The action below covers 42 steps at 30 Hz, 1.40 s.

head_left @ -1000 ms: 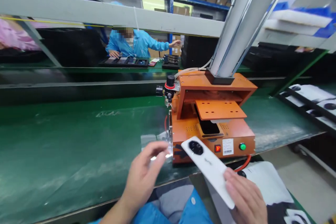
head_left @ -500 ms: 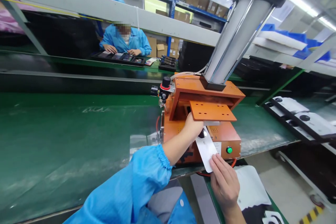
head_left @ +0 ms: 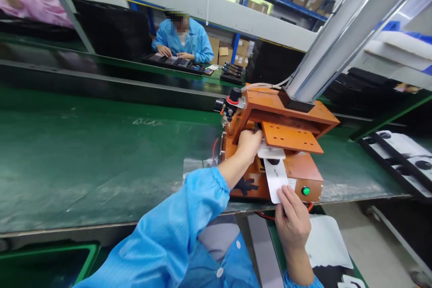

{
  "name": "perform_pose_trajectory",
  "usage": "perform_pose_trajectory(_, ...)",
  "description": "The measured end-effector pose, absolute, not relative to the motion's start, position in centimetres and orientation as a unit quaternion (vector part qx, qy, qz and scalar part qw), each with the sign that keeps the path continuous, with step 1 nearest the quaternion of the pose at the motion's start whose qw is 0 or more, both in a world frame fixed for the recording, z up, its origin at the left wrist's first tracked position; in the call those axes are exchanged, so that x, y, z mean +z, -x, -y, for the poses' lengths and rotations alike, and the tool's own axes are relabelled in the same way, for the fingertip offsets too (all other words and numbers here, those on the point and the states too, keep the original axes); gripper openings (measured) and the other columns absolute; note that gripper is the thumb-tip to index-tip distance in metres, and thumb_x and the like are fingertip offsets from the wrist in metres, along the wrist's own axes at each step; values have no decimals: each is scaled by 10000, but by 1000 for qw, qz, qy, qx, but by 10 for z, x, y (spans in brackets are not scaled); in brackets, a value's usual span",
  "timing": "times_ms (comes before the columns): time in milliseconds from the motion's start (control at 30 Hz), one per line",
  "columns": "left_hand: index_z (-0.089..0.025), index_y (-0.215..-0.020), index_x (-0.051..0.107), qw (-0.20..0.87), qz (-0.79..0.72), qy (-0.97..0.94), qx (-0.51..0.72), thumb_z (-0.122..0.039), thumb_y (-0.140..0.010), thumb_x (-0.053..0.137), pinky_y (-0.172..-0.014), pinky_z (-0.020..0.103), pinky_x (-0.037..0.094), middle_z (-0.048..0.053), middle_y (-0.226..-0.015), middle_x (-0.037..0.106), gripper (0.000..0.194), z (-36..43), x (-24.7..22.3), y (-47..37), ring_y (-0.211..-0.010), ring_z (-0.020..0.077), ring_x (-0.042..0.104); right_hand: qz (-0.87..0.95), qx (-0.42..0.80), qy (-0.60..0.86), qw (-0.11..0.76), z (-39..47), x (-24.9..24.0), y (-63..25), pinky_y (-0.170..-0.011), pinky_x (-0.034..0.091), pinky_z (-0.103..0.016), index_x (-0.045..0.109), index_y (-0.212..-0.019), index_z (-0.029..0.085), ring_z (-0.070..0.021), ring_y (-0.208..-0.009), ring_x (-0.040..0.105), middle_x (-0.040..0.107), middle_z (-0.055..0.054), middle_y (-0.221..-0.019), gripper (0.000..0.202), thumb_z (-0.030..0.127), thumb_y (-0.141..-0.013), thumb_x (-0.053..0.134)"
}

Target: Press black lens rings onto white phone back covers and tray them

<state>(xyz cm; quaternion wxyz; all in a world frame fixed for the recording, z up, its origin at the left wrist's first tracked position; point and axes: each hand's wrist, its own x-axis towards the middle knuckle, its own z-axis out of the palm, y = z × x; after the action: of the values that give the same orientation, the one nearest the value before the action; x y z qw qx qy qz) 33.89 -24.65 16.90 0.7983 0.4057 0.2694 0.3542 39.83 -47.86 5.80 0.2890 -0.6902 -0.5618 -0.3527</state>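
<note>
We pinch the white panel (head_left: 276, 185) at its near end with the right grip (head_left: 293, 217), the fingers lying on its upper face. From this grip the panel extends forward over the front of the orange press (head_left: 312, 172). The dark round camera module (head_left: 273, 161) sits at the panel's far end, away from the right grip and just beside a white plate (head_left: 272, 150).

We place the left grip (head_left: 249, 145) inside the press opening, forward and to the left of the right grip. Its fingertips are partly hidden near the orange upper plate (head_left: 293, 138); we cannot tell whether they are spread or pressed together. The white plate lies just right of this grip, below the upper plate.

We note the lit green button (head_left: 305, 191) just right of and forward of the right grip. The pressure regulator (head_left: 233, 99) stands beyond the left grip, and the cylinder (head_left: 340, 45) rises beyond both grips. The green surface (head_left: 101, 166) extends to the left of the left grip.
</note>
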Motion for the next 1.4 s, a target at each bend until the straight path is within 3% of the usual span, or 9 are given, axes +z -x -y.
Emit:
perform_pose_trajectory(67, -130, -717, 702, 795, -278, -436, 317, -341, -791, 784, -525, 235, 416, 24, -643, 658, 239, 261, 163, -309, -595, 149, 598, 563, -363, 681, 296, 474, 67, -403, -992, 606, -493, 577, -1469, 311, -317, -1192, 708, 717, -94, -1323, 609, 41, -926, 625)
perform_pose_trajectory(167, -147, -746, 706, 791, -268, -491, 248, -324, -747, 763, -496, 224, 374, 26, -669, 674, 187, 293, 142, -249, -571, 148, 587, 571, -376, 663, 303, 459, 82, -417, -990, 599, -457, 576, -1464, 329, -293, -1196, 708, 733, -69, -1303, 578, 58, -954, 587)
perform_pose_trajectory(400, -180, -818, 677, 634, -271, -706, 160, -491, -972, 561, -583, 245, 428, 24, -713, 652, 366, 344, 72, -142, -644, 165, 582, 615, -326, 682, 224, 404, 103, -449, -997, 538, -388, 682, -1299, 228, -237, -1222, 683, 748, -72, -1274, 350, 99, -1009, 536)
perform_pose_trajectory(600, -199, -862, 679, 573, -272, -749, 190, -464, -1002, 548, -638, 258, 486, 40, -776, 686, 327, 353, 50, -126, -690, 182, 621, 617, -317, 695, 189, 392, 111, -445, -912, 547, -395, 733, -1189, 189, -252, -1084, 718, 774, -81, -1189, 264, 121, -1011, 550)
perform_pose_trajectory(767, -203, -824, 601, 497, -192, -823, 196, -376, -1048, 443, -728, 279, 490, 45, -803, 633, 324, 351, 46, -130, -767, 183, 615, 628, -180, 727, 210, 396, 119, -456, -975, 575, -452, 757, -1182, 212, -280, -1087, 719, 768, -84, -1195, 261, 208, -1001, 569)
perform_pose_trajectory(900, -210, -942, 600, 496, -138, -834, 200, -311, -1049, 425, -838, 310, 522, 83, -1020, 638, 228, 351, 48, -138, -939, 198, 645, 642, -102, 736, 187, 400, 131, -451, -1051, 554, -497, 723, -1255, 175, -317, -1221, 664, 713, -129, -1312, 337, 347, -986, 614)
perform_pose_trajectory(1000, -217, -1001, 599, 479, -133, -844, 203, -285, -1046, 432, -902, 330, 537, 104, -1178, 632, 187, 351, 50, -142, -1050, 208, 655, 632, -121, 748, 163, 398, 134, -440, -1061, 526, -563, 682, -1284, 114, -369, -1237, 631, 683, -185, -1330, 415, 388, -977, 624)
perform_pose_trajectory(1233, -208, -1013, 602, 343, -121, -906, 217, -220, -1030, 423, -948, 399, 580, 145, -1414, 592, 180, 349, 47, -151, -1174, 254, 672, 604, -167, 737, 254, 404, 116, -429, -1072, 499, -549, 640, -1292, 170, -347, -1246, 600, 653, -165, -1330, 386, 403, -985, 644)
perform_pose_trajectory(1400, -195, -887, 567, 223, -120, -942, 219, -171, -1000, 424, -774, 420, 610, 183, -1682, 318, 183, 347, 42, -164, -899, 229, 725, 468, -318, 730, 384, 463, 63, -418, -1050, 495, -539, 647, -1256, 220, -316, -1173, 615, 639, -142, -1256, 308, 255, -950, 668)
